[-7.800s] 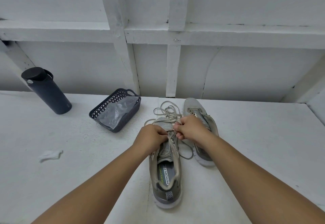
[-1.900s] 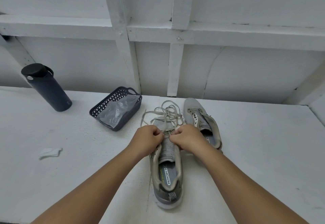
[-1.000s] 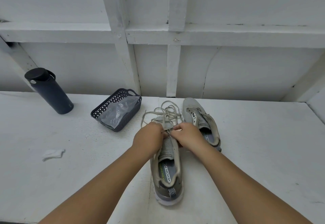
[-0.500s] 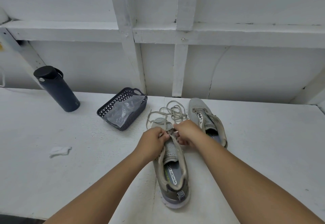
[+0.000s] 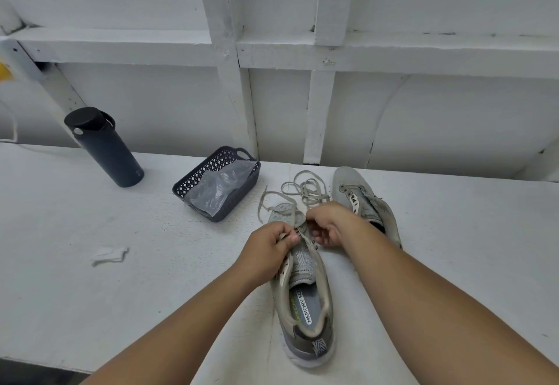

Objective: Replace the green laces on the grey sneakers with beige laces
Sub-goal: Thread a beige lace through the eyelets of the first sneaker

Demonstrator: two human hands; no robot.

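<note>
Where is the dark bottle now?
In the head view, the dark bottle stands upright on the far left of the white table, left of the basket.

Two sneakers point(image 5: 302, 287) point(image 5: 363, 203), one bottle point(image 5: 104, 148), one basket point(image 5: 211, 169).

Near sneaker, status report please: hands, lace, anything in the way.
Left hand pinches the lace; right hand curled at the eyelets. Near sneaker flat on table, only partly laced. Loose lace piled beyond toe; basket well aside.
</note>
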